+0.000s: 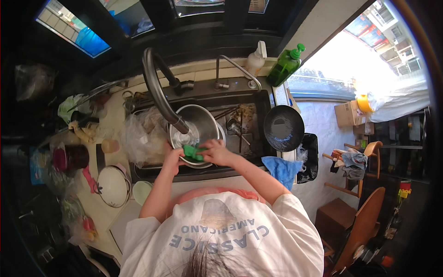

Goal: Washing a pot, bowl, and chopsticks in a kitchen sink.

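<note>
A stainless steel pot [207, 119] is in the dark sink [256, 100], under the curved spout of a metal faucet [155, 90]. My left hand [173, 159] grips the near left rim of this pot. Against the inside of its near wall, my right hand [218, 152] holds a green cloth or scouring pad [192, 152]. Water seems to lie in the bottom of the pot. Another light rim shows partly behind it, mostly hidden. Left of the pot, a clear plastic bag [143, 138] lies over the sink. Chopsticks and a ladle-like utensil [233, 124] rest in the basin with food scraps.
A black frying pan [283, 128] sits at the sink's right edge, above a blue cloth [283, 169]. A green pump bottle [285, 65] and a white spray bottle [256, 60] stand behind. Lidded white cookware [112, 187] and a pale bowl [142, 192] are on the left counter.
</note>
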Tool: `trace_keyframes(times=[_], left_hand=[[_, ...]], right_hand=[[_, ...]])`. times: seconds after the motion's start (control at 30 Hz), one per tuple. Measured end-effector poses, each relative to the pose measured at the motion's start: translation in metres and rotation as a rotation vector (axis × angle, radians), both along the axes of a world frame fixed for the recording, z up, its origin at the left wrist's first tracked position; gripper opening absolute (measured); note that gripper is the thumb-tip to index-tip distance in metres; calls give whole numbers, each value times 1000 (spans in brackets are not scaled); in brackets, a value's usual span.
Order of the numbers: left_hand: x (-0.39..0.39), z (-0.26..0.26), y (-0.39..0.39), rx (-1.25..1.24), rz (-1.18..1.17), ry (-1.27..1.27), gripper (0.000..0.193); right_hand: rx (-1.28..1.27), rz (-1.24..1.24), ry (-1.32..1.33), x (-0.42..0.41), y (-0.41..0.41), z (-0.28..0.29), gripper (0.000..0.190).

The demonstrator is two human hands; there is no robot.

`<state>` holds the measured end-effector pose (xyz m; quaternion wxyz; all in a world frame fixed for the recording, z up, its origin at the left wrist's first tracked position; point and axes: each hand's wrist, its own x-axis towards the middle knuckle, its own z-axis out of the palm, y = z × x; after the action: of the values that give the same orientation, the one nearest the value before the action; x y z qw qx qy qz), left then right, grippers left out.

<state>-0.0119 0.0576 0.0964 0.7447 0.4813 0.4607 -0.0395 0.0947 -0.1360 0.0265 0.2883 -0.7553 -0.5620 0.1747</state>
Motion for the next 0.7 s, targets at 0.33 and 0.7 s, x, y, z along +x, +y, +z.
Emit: trace_keyframes(times=[0.33,0.7], left_hand=[[-3,-5,-42,-168,22,-49,59],[-17,-38,11,-302,-67,-42,33]], right_hand=[[18,-619,-229,46,77,11,37],[-129,4,885,-3,73,17,44]])
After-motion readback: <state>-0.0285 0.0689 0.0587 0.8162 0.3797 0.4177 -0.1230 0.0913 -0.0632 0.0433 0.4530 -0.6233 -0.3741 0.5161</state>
